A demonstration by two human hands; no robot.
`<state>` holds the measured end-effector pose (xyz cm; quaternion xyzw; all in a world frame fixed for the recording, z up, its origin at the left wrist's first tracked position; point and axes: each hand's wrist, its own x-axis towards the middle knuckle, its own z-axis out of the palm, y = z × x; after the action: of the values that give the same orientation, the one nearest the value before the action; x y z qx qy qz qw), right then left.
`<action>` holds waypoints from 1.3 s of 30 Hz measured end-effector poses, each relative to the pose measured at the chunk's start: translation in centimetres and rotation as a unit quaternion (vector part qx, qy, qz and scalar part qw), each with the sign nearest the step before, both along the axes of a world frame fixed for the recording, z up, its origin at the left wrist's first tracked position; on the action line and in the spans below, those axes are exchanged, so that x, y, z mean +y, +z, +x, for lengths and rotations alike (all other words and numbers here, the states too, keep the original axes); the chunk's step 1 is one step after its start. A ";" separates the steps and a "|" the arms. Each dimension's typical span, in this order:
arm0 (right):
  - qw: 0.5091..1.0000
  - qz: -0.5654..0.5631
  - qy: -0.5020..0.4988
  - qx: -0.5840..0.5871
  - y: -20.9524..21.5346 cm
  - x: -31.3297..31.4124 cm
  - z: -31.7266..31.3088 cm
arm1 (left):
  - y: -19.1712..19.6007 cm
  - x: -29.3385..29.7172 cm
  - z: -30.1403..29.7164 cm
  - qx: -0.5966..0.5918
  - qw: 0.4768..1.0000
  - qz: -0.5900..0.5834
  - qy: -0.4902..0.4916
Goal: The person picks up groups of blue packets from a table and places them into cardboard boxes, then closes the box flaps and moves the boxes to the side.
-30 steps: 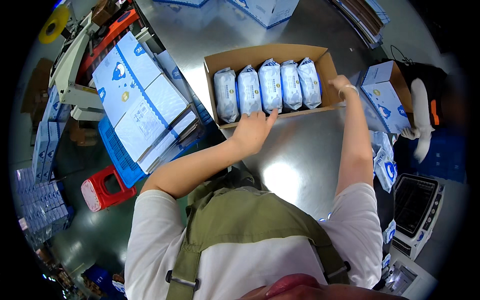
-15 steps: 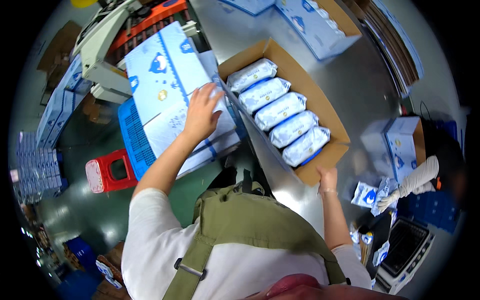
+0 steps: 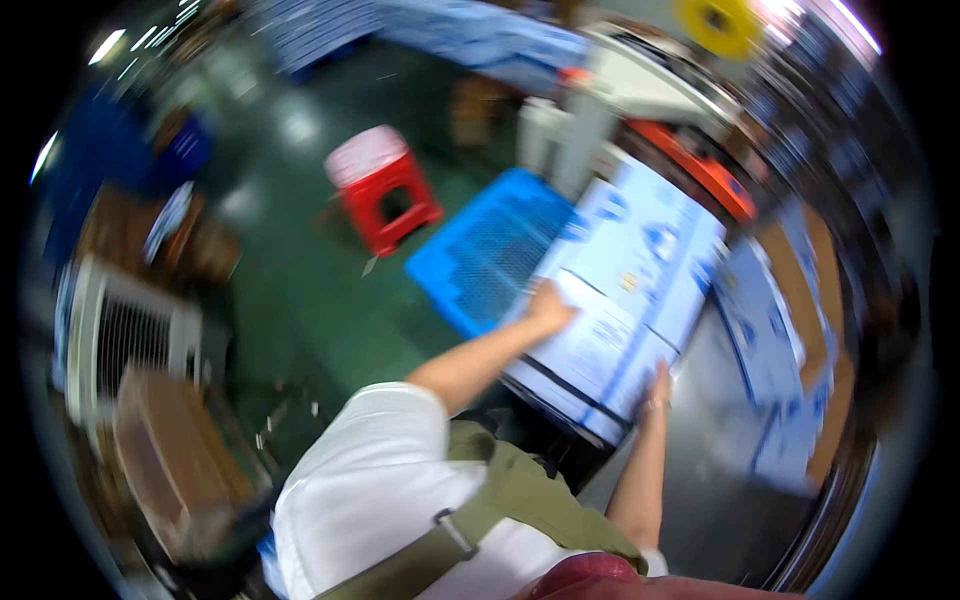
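Observation:
A stack of flattened white-and-blue cartons [image 3: 640, 300] lies before me, its printed faces up and a dark band along the near side. My left hand [image 3: 550, 308] grips its left edge, fingers over the top. At the right near edge, my right hand [image 3: 657, 385] holds the side of the same stack, its fingers pointing up along the edge. Motion blurs both hands. To the right stand open cartons [image 3: 765, 330] with blue outsides and brown insides; their contents cannot be made out.
A blue plastic crate [image 3: 490, 250] sits left of the stack, with a red stool [image 3: 385, 195] beyond it on the green floor. Behind the stack is a white-and-orange machine [image 3: 690, 165]. A metal table [image 3: 690, 510] extends at right. A brown box [image 3: 180, 450] stands at left.
The view has swung left. My right hand has left the open carton of soft packs and is now at the flattened cartons. My left hand has moved to their left edge.

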<state>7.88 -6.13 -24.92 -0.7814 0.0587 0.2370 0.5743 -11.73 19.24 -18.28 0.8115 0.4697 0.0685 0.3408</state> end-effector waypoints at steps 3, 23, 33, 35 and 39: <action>0.989 0.082 -0.010 0.123 4.8 -0.1 -3.2 | 5.7 -1.3 -1.1 -0.162 0.980 -0.089 0.078; 0.788 -0.405 0.030 -0.462 27.6 -41.2 -21.3 | 14.7 -16.7 5.4 -0.407 0.797 -0.002 -0.447; 0.765 -0.551 0.333 0.002 17.8 -37.6 -37.2 | 20.0 -35.7 9.3 0.106 0.306 -0.023 -0.946; 0.776 -0.537 0.331 0.016 18.6 -37.6 -38.2 | 20.9 -36.4 5.1 0.178 0.236 0.152 -0.943; 0.807 -0.495 0.321 -0.001 19.1 -38.7 -38.6 | 19.0 -38.7 4.4 0.161 0.187 0.216 -0.945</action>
<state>-30.77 -44.80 -5.85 -0.9344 -0.0863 0.3457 0.0008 -7.29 -19.50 0.71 0.6804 -0.6386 -0.3380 -0.1223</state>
